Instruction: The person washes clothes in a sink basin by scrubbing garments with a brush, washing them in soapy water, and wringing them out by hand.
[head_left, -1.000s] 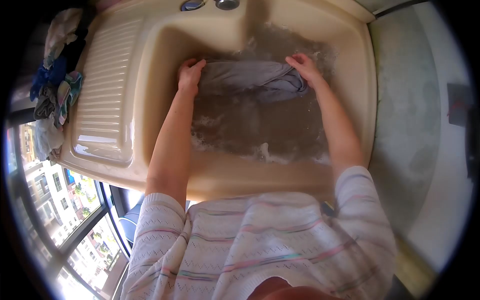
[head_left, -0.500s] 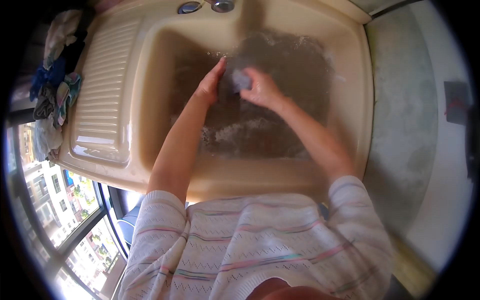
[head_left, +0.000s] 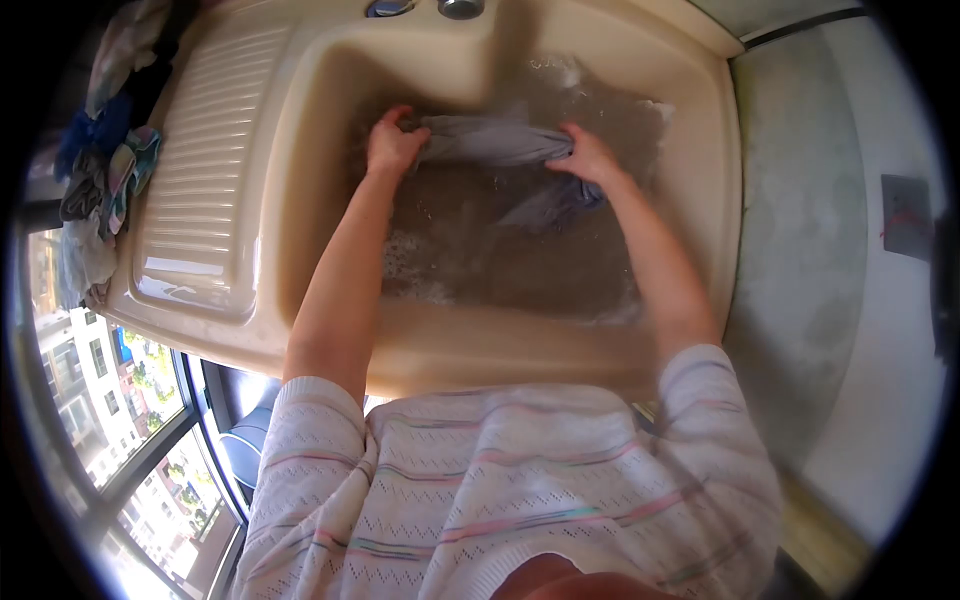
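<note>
A wet grey cloth [head_left: 490, 140] is stretched sideways between my two hands, in the murky water [head_left: 480, 250] of the beige sink [head_left: 500, 345]. My left hand [head_left: 395, 145] is closed on its left end. At the other end, my right hand [head_left: 585, 158] pinches the fabric between thumb and fingers. A loose part of the cloth hangs below the right hand and trails in the water. What kind of garment it is, I cannot tell.
A ribbed washboard [head_left: 205, 150] is moulded into the sink's left side. Several crumpled clothes [head_left: 90, 180] lie along the far-left edge. A metal tap [head_left: 460, 8] stands at the back. Windows [head_left: 130, 430] are at lower left, a wall [head_left: 800, 240] on the right.
My hands have moved apart, the left one leftward and the right one rightward. The grey cloth, mostly out of sight before, now spans between them at the water.
</note>
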